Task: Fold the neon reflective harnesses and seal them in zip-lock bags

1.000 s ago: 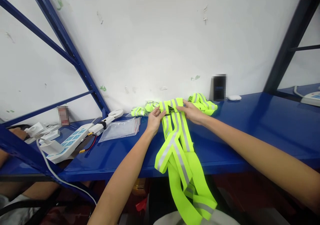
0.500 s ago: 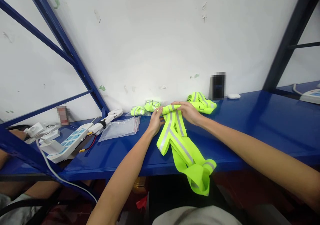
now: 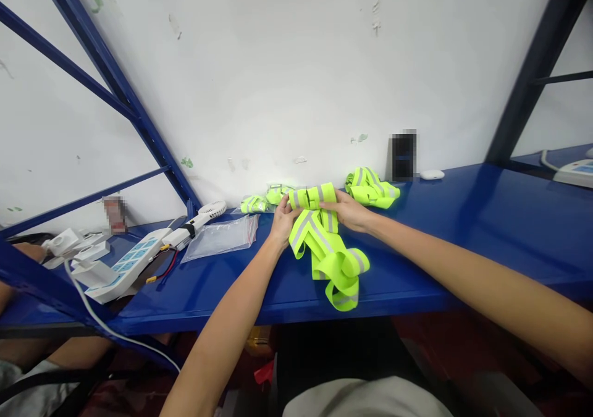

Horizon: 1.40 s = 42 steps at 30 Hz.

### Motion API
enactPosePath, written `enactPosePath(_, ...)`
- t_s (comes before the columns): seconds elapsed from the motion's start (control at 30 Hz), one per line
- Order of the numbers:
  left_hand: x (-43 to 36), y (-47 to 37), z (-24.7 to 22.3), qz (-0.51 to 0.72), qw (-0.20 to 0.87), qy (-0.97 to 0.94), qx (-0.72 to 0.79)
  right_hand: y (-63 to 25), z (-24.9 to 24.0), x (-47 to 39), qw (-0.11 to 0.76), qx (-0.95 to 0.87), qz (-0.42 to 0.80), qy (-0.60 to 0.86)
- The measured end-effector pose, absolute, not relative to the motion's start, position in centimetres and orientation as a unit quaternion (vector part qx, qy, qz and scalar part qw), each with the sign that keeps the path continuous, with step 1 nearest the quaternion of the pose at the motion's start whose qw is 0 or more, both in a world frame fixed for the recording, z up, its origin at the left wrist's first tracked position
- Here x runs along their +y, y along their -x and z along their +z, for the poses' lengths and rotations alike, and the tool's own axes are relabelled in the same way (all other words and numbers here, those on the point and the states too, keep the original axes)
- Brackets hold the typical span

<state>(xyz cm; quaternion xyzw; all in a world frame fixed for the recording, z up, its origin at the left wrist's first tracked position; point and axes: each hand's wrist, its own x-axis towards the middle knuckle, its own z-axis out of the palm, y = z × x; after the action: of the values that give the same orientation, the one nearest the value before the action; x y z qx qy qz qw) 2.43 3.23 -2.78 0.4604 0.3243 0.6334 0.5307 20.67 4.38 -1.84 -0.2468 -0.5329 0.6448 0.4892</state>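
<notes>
A neon yellow-green reflective strap (image 3: 320,239) with silver stripes is held between my two hands over the blue table. Its upper band is folded flat and stretched sideways, while loose loops hang toward the table's front edge. My left hand (image 3: 281,222) grips the band's left end. At the right end, my right hand (image 3: 351,210) pinches it with thumb and fingers. Another bundle of the same strap (image 3: 372,188) lies behind my right hand, near the wall. Smaller bundles (image 3: 254,204) in clear plastic sit behind my left hand.
Clear plastic bags (image 3: 220,239), a white handheld fan (image 3: 197,222) and a power strip (image 3: 130,265) lie on the blue table (image 3: 463,231) to the left. A dark blurred object (image 3: 404,157) and a white case (image 3: 432,174) stand at the back right. Another person's arm (image 3: 28,253) shows far left.
The folded band has turned so its wide striped face shows, and it has come slightly toward me. The hanging loops have drawn up onto the table. Fingers of both hands have shifted along the band.
</notes>
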Motion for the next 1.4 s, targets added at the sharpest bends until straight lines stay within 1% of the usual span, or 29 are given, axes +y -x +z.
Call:
enactPosePath(0.13, 3.0, -2.2, -2.4, 0.624, 0.520, -0.464, 0.353, -20.6, -1.7, 4.4, 0.495, -0.516, 0.653, 0.247)
enactPosePath(0.3, 2.8, -2.6, -1.8, 0.599, 0.566, -0.474, 0.309, -20.3, -2.0, 4.9, 0.532, -0.488, 0.643, 0.255)
enactPosePath(0.37, 2.7, -3.1, -2.1, 0.580, 0.578, -0.470, 0.330, -20.4, -2.1, 5.2, 0.544, -0.487, 0.635, 0.252)
enactPosePath(0.5, 2.7, -3.9, -2.9, 0.518, 0.604, -0.468, 0.384, -20.9, -1.8, 5.3, 0.550, -0.498, 0.635, 0.215)
enactPosePath(0.6, 2.8, -3.9, -3.1, 0.530, 0.598, -0.479, 0.362, -21.2, -1.3, 5.0, 0.541, -0.524, 0.633, 0.176)
enactPosePath(0.67, 2.9, -3.8, -3.2, 0.539, 0.586, -0.488, 0.358, -21.2, -1.2, 4.6, 0.544, -0.558, 0.599, 0.185)
enactPosePath(0.73, 3.0, -3.5, -3.4, 0.529, 0.578, -0.500, 0.368, -21.2, -1.2, 4.4, 0.541, -0.618, 0.524, 0.226)
enactPosePath(0.8, 3.2, -3.3, -3.6, 0.512, 0.572, -0.514, 0.383, -21.3, -1.4, 4.3, 0.524, -0.682, 0.436, 0.266)
enactPosePath(0.87, 3.3, -3.3, -3.9, 0.501, 0.564, -0.520, 0.401, -21.4, -1.6, 4.4, 0.503, -0.723, 0.377, 0.286)
enactPosePath(0.97, 3.2, -3.4, -4.0, 0.499, 0.568, -0.522, 0.394, -21.6, -1.6, 4.6, 0.499, -0.734, 0.359, 0.287)
enactPosePath(1.1, 2.6, -3.8, -3.3, 0.514, 0.611, -0.510, 0.320, -21.8, -1.3, 4.8, 0.507, -0.742, 0.337, 0.280)
enactPosePath(1.23, 2.4, -4.2, -2.8, 0.526, 0.650, -0.480, 0.265, -21.9, -1.2, 4.7, 0.512, -0.762, 0.269, 0.291)
enactPosePath(1.4, 2.8, -4.4, -3.1, 0.556, 0.643, -0.444, 0.285, -21.9, -1.5, 4.3, 0.493, -0.810, 0.168, 0.268)
